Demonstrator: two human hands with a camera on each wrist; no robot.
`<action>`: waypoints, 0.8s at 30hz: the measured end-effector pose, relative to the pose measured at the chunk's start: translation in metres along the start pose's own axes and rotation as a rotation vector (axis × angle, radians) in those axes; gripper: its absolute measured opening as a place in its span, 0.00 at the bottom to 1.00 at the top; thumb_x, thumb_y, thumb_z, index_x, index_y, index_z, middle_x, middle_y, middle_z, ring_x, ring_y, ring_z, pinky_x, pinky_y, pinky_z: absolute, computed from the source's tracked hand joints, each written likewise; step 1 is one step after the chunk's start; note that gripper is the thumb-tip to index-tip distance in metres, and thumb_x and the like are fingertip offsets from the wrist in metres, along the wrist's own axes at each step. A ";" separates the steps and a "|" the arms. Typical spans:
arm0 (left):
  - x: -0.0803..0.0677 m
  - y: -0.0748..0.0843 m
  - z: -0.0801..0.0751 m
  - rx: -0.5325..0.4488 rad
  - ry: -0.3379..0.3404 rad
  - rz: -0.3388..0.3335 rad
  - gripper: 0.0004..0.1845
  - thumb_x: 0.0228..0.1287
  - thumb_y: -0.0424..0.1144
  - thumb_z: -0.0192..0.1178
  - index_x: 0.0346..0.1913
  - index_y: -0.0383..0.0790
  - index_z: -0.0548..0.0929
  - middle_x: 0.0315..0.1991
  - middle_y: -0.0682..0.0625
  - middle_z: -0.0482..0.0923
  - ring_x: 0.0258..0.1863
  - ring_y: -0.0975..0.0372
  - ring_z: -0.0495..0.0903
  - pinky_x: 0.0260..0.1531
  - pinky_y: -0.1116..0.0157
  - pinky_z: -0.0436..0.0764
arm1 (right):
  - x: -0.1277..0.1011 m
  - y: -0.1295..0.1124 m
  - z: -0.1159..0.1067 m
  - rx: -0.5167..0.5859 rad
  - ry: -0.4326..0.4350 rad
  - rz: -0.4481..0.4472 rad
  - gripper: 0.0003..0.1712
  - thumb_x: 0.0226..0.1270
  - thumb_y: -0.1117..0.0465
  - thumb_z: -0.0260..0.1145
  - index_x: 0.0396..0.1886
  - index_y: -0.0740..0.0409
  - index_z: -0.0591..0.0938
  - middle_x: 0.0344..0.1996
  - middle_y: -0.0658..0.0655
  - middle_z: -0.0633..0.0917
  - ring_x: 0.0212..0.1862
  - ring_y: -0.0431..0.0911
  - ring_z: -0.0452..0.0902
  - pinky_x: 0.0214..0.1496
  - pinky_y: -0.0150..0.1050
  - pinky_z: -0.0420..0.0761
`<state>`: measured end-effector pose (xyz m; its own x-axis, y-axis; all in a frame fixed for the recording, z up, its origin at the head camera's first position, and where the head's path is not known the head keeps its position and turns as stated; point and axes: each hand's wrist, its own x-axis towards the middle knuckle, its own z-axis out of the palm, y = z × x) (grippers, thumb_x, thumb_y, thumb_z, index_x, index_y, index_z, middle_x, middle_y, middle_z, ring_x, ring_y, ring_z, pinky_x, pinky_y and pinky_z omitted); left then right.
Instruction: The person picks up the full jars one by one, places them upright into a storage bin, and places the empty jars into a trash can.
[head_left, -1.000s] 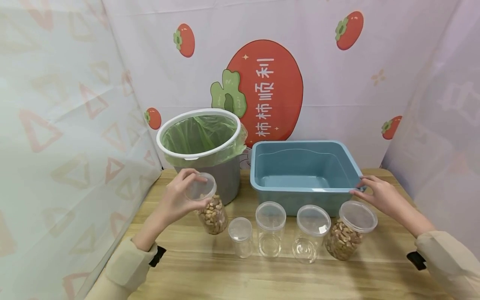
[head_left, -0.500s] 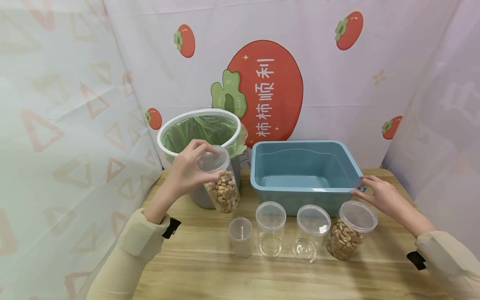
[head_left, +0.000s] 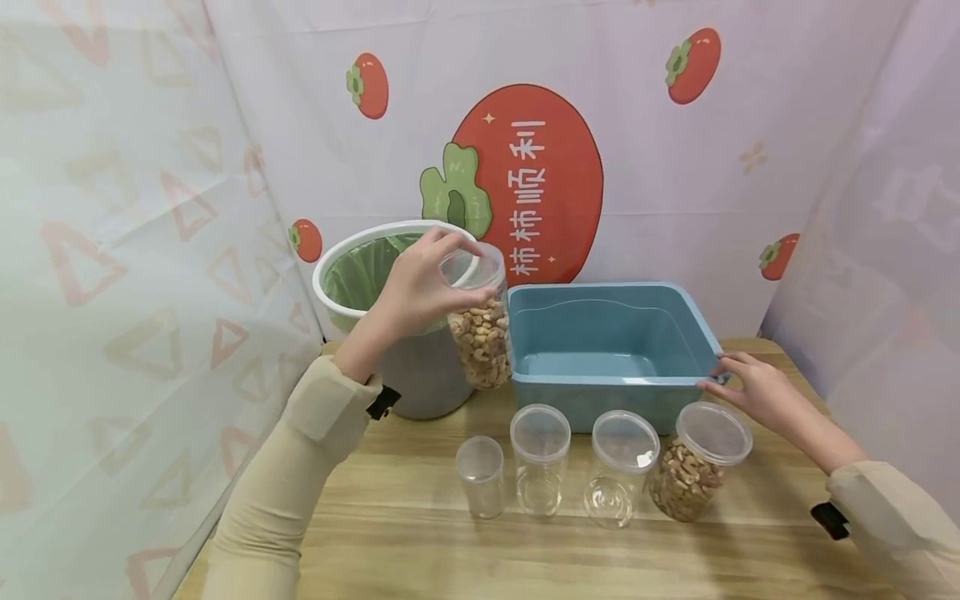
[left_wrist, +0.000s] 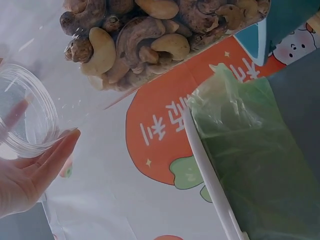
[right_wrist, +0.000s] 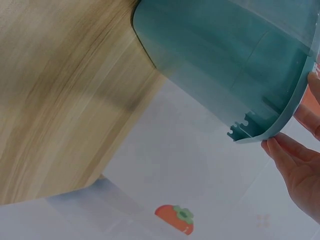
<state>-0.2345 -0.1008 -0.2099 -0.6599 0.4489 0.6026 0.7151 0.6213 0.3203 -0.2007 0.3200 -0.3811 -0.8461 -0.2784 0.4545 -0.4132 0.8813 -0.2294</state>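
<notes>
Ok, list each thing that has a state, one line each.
Held jar: lidded, part full of cashews, lifted by left hand.
Right nut jar: lidded, on table.
Three clear jars: lidded, empty.
Bin: open, green liner.
Tub: empty, right hand on its rim.
</notes>
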 end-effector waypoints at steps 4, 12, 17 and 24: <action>0.016 0.002 0.008 -0.005 -0.029 -0.025 0.23 0.42 0.52 0.68 0.39 0.43 0.77 0.40 0.49 0.71 0.37 0.61 0.71 0.32 0.65 0.73 | 0.001 0.000 0.001 -0.001 0.003 -0.006 0.13 0.48 0.59 0.69 0.27 0.65 0.80 0.43 0.75 0.74 0.34 0.64 0.75 0.30 0.52 0.75; 0.046 0.004 0.034 -0.015 -0.101 -0.018 0.20 0.44 0.52 0.66 0.40 0.46 0.77 0.39 0.49 0.70 0.36 0.62 0.71 0.32 0.65 0.73 | 0.000 -0.001 0.000 -0.003 -0.002 0.002 0.15 0.48 0.58 0.69 0.28 0.67 0.80 0.42 0.76 0.74 0.33 0.64 0.75 0.29 0.52 0.75; 0.058 0.004 0.051 -0.017 -0.139 -0.027 0.21 0.46 0.52 0.65 0.42 0.46 0.76 0.39 0.49 0.69 0.37 0.61 0.71 0.33 0.65 0.74 | 0.000 -0.001 0.001 0.005 -0.021 0.019 0.17 0.49 0.57 0.68 0.30 0.69 0.80 0.43 0.76 0.73 0.35 0.64 0.75 0.31 0.53 0.75; 0.072 0.001 0.076 0.009 -0.215 -0.065 0.21 0.46 0.56 0.63 0.41 0.48 0.75 0.45 0.48 0.70 0.40 0.61 0.71 0.35 0.63 0.74 | 0.000 0.000 0.000 0.003 -0.014 0.008 0.16 0.48 0.57 0.69 0.29 0.67 0.80 0.41 0.75 0.74 0.34 0.63 0.75 0.30 0.52 0.75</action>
<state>-0.2987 -0.0195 -0.2218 -0.7392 0.5336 0.4109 0.6679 0.6588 0.3463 -0.2009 0.3200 -0.3808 -0.8540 -0.2770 0.4405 -0.4077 0.8821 -0.2358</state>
